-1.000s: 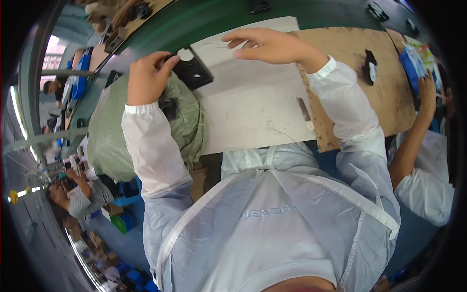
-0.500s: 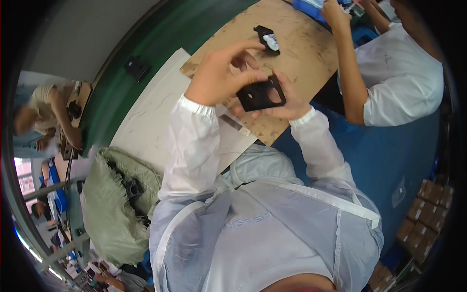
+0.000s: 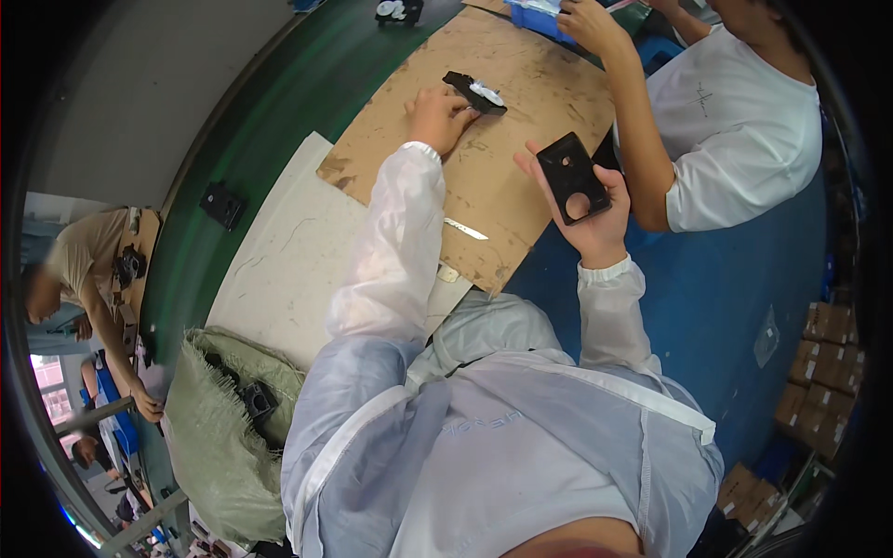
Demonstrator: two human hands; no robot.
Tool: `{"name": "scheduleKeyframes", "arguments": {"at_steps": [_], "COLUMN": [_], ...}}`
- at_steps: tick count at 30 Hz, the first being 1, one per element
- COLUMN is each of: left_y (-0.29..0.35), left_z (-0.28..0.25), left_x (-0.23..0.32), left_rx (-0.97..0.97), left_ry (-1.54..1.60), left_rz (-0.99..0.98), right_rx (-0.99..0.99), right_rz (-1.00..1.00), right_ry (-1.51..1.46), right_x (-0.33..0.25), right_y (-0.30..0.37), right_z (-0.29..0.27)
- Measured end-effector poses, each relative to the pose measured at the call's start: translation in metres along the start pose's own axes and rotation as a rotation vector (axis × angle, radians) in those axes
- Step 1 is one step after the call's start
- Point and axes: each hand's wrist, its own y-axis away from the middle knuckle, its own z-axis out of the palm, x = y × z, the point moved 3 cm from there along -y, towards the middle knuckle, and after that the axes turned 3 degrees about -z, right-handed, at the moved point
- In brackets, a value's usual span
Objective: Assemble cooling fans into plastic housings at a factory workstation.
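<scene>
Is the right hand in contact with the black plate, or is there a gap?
Touching. The head view shows the black plate lying across the right hand, with the thumb along its edge.

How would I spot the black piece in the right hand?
Find the brown board, then the right hand at its right edge. The flat black piece lies there, its large round hole showing palm. The other black piece, at the left hand, carries white parts.

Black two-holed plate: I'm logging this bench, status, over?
Right hand holding black two-holed plate. Left hand at black-and-white part. Thin pale strip on brown board.
</scene>
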Motion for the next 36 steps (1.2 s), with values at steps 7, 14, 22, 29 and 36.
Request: {"name": "scheduleKeyframes", "arguments": {"at_steps": [7, 14, 22, 29, 36], "left_y": [0.045, 0.099, 0.131, 0.149, 0.162], "left_z": [-0.096, -0.158, -0.184, -0.201, -0.211], "left_x": [0.043, 0.053, 0.046, 0.044, 0.043], "left_rx": [0.08, 0.486, 0.778, 0.682, 0.634], "left_ry": [0.43, 1.088, 1.201, 1.338, 1.368], "left_rz": [0.031, -0.217, -0.329, -0.492, -0.53], "right_rx": [-0.035, -0.424, -0.731, -0.794, -0.817], "right_rz": [0.01, -0.21, -0.262, -0.136, -0.127], "right_ry": [0.085, 0.703, 0.826, 0.791, 0.796], "right_x": [0.001, 0.069, 0.148, 0.177, 0.19], "right_y": [-0.025, -0.063, -0.069, -0.059, -0.05], "right_z": [0.015, 0.064, 0.124, 0.141, 0.142]}}
